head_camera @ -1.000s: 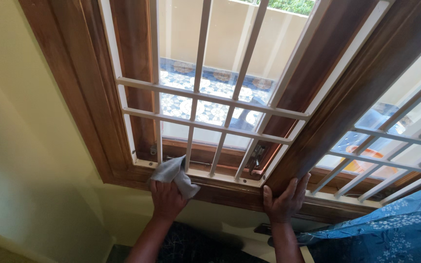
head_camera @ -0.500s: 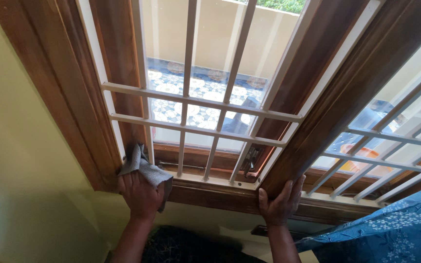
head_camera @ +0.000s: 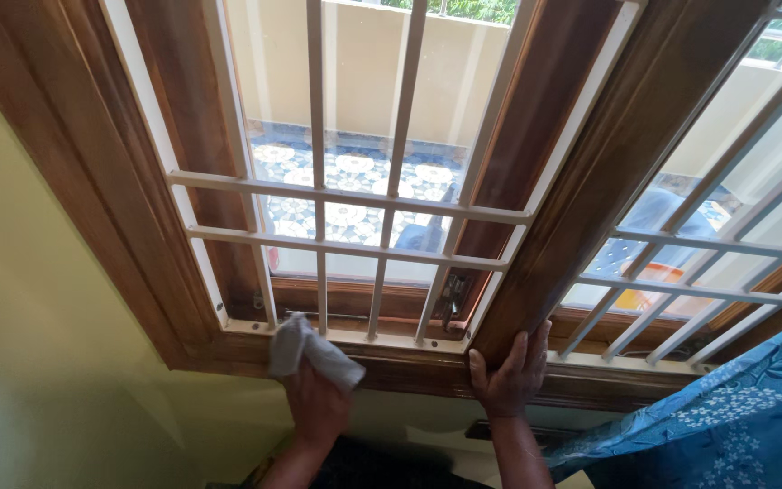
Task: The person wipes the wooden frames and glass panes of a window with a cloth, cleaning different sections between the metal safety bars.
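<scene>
My left hand (head_camera: 317, 405) grips a crumpled grey cloth (head_camera: 305, 351) and presses it against the lower wooden sill (head_camera: 409, 367) of a brown window frame. The cloth lies just under the white metal grille (head_camera: 346, 204), near its bottom left part. My right hand (head_camera: 510, 373) rests flat on the sill with fingers spread, at the foot of the thick wooden post (head_camera: 581, 190) between the two window panels. Both forearms come up from the bottom edge.
A blue patterned curtain (head_camera: 726, 417) hangs at the bottom right. A pale yellow-green wall (head_camera: 38, 362) fills the left side. Through the glass I see a patterned tiled floor (head_camera: 346, 181) and a low outside wall. A metal latch (head_camera: 452, 294) sits on the inner frame.
My left hand with the cloth slid left toward the frame's corner, then came back to the right along the sill. My right hand stayed on the sill by the post.
</scene>
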